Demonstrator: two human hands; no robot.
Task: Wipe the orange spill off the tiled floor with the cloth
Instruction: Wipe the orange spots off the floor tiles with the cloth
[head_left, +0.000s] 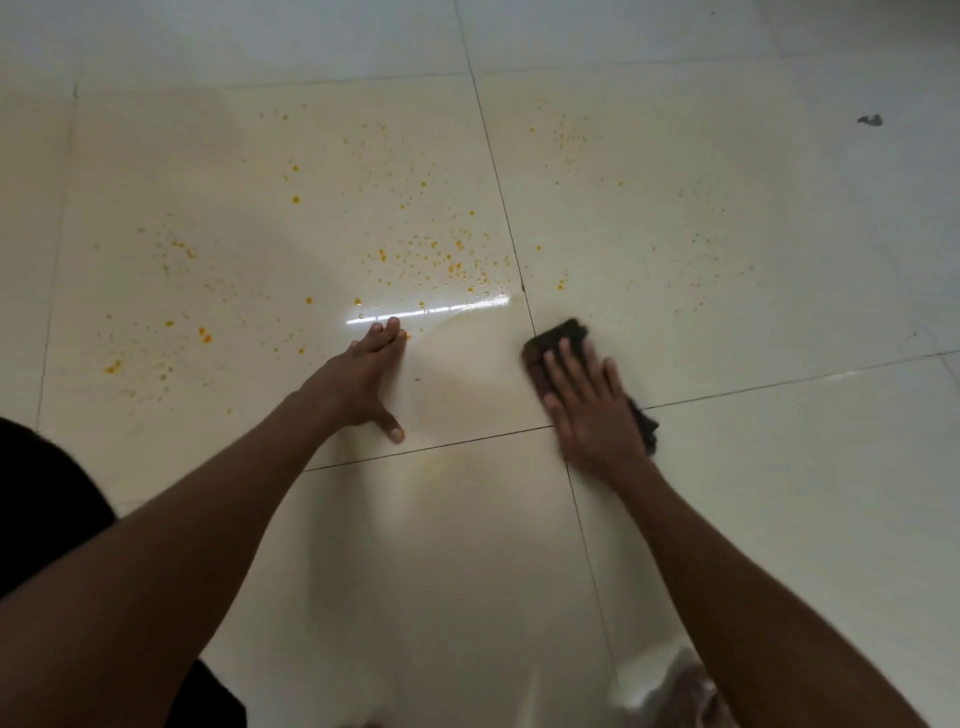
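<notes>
Orange spill droplets (436, 260) speckle the cream floor tiles (727, 260), thickest in the middle and at the left, with thinner specks to the upper right. A dark brown cloth (558, 338) lies flat on the floor right of the vertical grout line. My right hand (592, 410) presses on it with straight, spread fingers and hides most of it; a dark corner shows at the hand's right side. My left hand (369, 374) rests flat on the tile, its fingertips at the near edge of the droplets.
A bright strip of reflected light (431, 310) crosses the wet tile beyond my left hand. A small dark mark (871, 120) sits far right. Dark clothing (41, 509) fills the lower left; a blurred pale shape (675, 691) shows at the bottom.
</notes>
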